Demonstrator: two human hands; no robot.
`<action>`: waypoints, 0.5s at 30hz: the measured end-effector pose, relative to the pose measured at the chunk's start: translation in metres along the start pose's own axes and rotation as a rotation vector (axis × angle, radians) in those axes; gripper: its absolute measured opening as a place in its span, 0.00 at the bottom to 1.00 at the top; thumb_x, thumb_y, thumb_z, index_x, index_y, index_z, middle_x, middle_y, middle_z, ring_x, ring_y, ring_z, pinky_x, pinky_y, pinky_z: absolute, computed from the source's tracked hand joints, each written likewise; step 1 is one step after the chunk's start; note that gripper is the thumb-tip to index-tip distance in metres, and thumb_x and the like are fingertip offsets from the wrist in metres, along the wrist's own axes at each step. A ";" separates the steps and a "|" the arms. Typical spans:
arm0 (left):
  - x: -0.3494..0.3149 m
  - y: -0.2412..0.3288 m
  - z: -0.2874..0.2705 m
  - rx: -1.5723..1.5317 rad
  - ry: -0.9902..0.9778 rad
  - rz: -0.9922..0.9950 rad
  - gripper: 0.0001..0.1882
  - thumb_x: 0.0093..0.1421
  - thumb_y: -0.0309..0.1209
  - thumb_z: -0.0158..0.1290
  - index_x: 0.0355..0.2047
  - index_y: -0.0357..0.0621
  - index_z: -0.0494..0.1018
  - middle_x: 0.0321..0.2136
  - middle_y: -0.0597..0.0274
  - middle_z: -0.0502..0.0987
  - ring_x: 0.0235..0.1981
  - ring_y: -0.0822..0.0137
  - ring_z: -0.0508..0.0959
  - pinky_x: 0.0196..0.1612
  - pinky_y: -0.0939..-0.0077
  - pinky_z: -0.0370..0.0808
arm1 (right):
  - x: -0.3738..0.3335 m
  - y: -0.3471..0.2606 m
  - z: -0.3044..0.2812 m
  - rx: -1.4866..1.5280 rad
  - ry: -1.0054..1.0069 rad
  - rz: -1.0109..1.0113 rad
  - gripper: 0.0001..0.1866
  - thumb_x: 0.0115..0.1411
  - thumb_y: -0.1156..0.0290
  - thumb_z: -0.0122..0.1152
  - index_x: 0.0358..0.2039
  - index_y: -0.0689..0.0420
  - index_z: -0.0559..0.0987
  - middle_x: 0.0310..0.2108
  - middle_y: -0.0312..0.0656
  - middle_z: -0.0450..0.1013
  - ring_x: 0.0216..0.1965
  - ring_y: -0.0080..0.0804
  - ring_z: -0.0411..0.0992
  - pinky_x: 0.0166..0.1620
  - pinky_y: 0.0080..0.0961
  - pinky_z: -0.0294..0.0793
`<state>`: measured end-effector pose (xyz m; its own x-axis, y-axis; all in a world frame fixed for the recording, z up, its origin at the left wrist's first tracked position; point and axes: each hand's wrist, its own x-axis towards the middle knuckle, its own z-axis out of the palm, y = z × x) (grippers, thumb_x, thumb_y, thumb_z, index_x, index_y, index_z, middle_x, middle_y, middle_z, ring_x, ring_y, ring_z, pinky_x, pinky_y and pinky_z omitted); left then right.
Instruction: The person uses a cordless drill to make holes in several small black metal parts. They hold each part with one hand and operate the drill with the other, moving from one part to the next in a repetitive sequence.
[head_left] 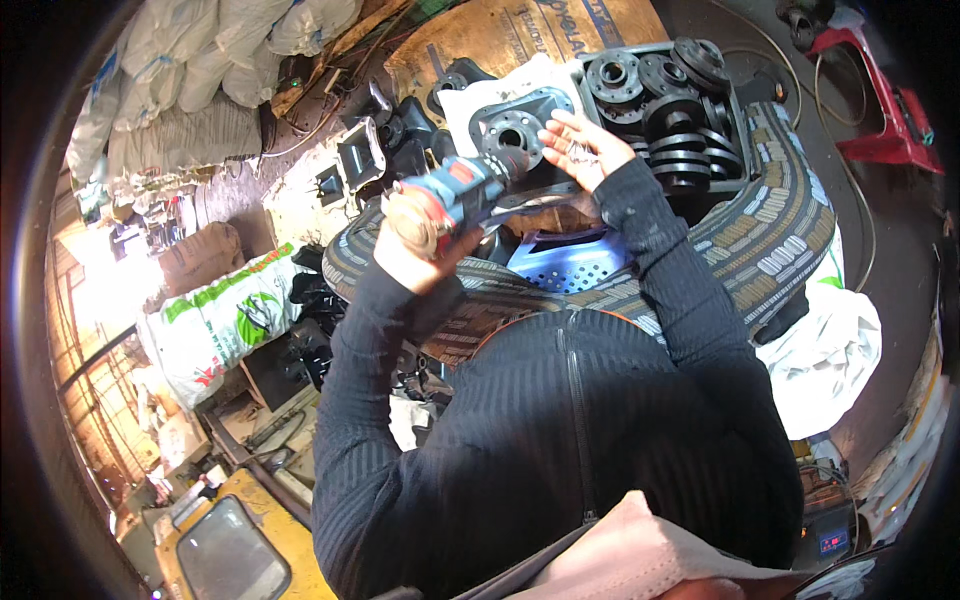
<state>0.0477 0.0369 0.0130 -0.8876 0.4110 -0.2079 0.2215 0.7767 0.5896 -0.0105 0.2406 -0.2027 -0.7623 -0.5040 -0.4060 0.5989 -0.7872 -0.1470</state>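
Observation:
My left hand (425, 235) is wrapped round a blue and black cordless drill (460, 190) with red accents. The drill's front end reaches the black round flange (510, 132), which has a large centre hole and smaller holes around it. That flange sits on a grey, tray-like piece (550, 103) with a pale sheet under it. My right hand (588, 150) is just right of the flange, fingers stretched and apart. Something small and shiny shows at its palm, too small to name. The drill's tip against the flange is hard to make out.
A grey crate (742, 120) full of black round flanges stands at the back right. A patterned cushion ring (780, 235) curves round me, with a blue perforated plastic piece (570, 262) inside it. Black parts (360, 150) lie left; a red stool (880, 100) stands far right.

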 end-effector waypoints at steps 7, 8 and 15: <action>-0.055 0.005 0.028 0.001 0.077 0.037 0.23 0.49 0.32 0.60 0.46 0.39 0.69 0.41 0.54 0.74 0.41 0.55 0.75 0.45 0.64 0.70 | -0.025 0.034 -0.003 0.189 -0.080 0.047 0.18 0.59 0.78 0.48 0.50 0.62 0.66 0.50 0.52 0.66 0.55 0.48 0.64 0.54 0.42 0.68; -0.058 -0.006 0.033 0.064 0.061 0.040 0.25 0.49 0.33 0.60 0.46 0.38 0.67 0.41 0.54 0.74 0.41 0.55 0.75 0.44 0.65 0.71 | -0.027 0.037 -0.003 0.205 -0.090 0.060 0.17 0.58 0.79 0.48 0.50 0.62 0.66 0.50 0.52 0.66 0.55 0.48 0.64 0.54 0.42 0.68; -0.062 0.003 0.040 -0.040 0.047 -0.088 0.30 0.48 0.33 0.61 0.50 0.38 0.63 0.42 0.54 0.73 0.42 0.57 0.75 0.47 0.66 0.71 | -0.026 0.044 0.005 0.184 -0.018 0.062 0.11 0.59 0.81 0.48 0.43 0.61 0.68 0.46 0.49 0.69 0.52 0.43 0.68 0.52 0.40 0.72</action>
<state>0.1192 0.0325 -0.0034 -0.9212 0.3186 -0.2235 0.1267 0.7886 0.6017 0.0346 0.2171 -0.1946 -0.7307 -0.5586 -0.3924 0.5910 -0.8054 0.0459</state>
